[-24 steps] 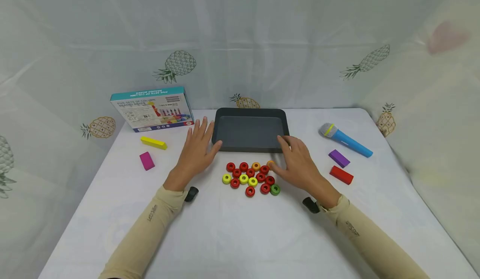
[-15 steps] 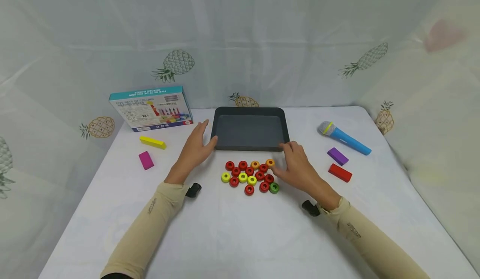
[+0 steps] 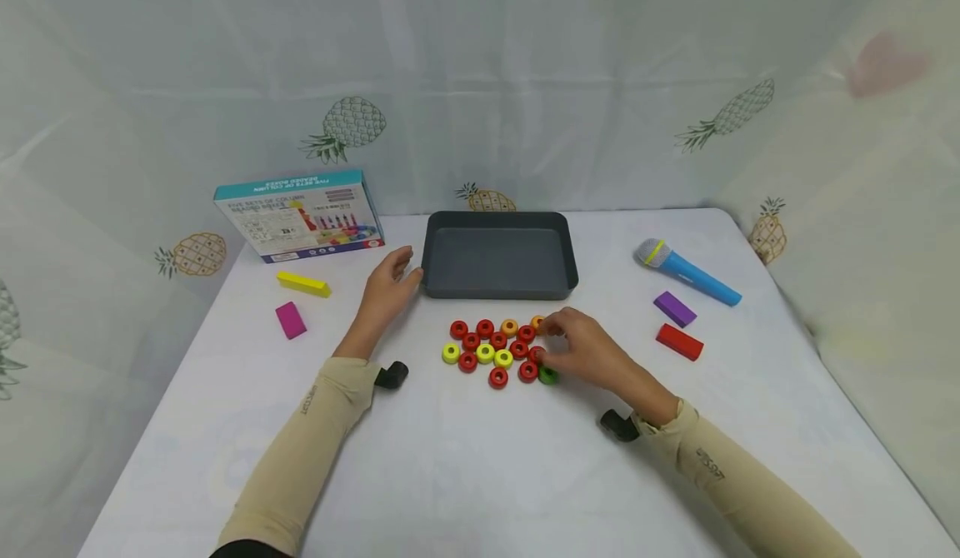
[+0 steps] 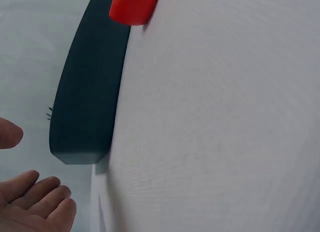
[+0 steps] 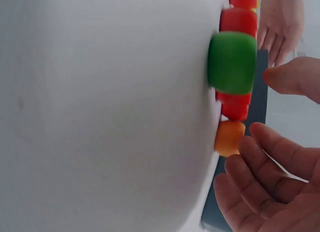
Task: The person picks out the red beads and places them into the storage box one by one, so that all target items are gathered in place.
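Observation:
My right hand (image 3: 585,347) hovers at the right side of a cluster of small ring beads, its thumb over a green bead (image 3: 548,375) and its fingers by an orange bead (image 3: 537,323). In the right wrist view a gap separates thumb and fingers, with nothing held between them. The cluster has several red beads (image 3: 498,378), some yellow beads (image 3: 451,353) and another orange one. My left hand (image 3: 386,291) is beside the left edge of a dark grey tray (image 3: 498,293); its fingers are relaxed and hold nothing. In the left wrist view its fingertips stay apart from the tray.
A cardboard box (image 3: 300,218) stands at the back left, with a yellow block (image 3: 303,284) and a magenta block (image 3: 291,321) before it. On the right lie a blue microphone (image 3: 690,272), a purple block (image 3: 675,309) and a red block (image 3: 679,341).
My right hand has moved from the tray's front right corner toward the beads, its fingers drawing closer to the thumb. My left hand has lowered slightly beside the tray. The beads look unmoved.

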Available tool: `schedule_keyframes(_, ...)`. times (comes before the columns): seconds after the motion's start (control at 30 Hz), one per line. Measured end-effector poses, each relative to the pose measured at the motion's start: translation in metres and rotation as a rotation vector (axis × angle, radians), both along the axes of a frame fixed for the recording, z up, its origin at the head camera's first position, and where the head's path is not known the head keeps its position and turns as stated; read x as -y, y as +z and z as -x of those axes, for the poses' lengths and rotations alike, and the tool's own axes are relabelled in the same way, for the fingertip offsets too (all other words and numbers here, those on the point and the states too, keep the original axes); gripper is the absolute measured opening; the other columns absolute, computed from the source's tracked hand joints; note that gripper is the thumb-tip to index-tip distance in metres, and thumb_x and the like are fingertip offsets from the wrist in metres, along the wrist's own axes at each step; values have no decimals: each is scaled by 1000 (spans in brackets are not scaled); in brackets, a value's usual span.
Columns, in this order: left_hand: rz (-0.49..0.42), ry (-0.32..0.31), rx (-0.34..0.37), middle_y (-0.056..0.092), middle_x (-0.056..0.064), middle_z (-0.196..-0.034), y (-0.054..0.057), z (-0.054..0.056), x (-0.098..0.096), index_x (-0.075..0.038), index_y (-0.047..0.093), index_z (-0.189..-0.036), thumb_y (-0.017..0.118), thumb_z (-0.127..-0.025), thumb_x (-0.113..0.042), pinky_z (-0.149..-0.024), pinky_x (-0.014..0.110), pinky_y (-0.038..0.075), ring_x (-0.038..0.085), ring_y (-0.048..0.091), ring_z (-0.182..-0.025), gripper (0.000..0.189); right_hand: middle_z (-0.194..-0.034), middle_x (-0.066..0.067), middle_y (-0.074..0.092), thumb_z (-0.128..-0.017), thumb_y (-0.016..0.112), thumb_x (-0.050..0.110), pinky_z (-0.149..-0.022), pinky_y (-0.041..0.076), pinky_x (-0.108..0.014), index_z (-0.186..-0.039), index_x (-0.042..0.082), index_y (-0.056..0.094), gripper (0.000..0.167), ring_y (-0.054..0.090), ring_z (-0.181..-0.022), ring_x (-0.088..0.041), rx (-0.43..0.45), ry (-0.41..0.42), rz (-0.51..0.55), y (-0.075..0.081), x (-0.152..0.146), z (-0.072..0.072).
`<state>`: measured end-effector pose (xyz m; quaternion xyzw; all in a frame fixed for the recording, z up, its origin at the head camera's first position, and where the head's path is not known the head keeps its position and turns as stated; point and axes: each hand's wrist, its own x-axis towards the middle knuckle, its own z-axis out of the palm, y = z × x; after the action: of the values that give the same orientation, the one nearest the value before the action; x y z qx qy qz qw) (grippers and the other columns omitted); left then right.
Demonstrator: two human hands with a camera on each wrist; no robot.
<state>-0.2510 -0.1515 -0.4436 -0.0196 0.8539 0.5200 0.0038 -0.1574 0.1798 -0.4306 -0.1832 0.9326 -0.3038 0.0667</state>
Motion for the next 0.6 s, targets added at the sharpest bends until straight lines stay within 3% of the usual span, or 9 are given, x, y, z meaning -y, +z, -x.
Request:
schedule_keyframes(0.33, -127, -17, 42, 45, 6, -159, -6, 8, -3, -13, 42, -155, 57, -103, -27, -121, 39, 40, 22, 43, -147, 56, -96, -1, 68, -85, 80, 21, -81, 58, -32, -107, 4, 72, 29, 61, -88, -14, 24, 37, -31, -3, 5, 0)
schedule_keyframes(0.6, -156, -32, 87, 42, 5, -161, -16, 7, -4, -17, 39, -157, 52, -105, -23, -122, 38, 38, 20, 42, -148, 55, -88, 2, 68, -83, 80, 21, -74, 55, -27, -97, 8, 74, 19, 60, -81, -11, 25, 51, -30, -5, 8, 0)
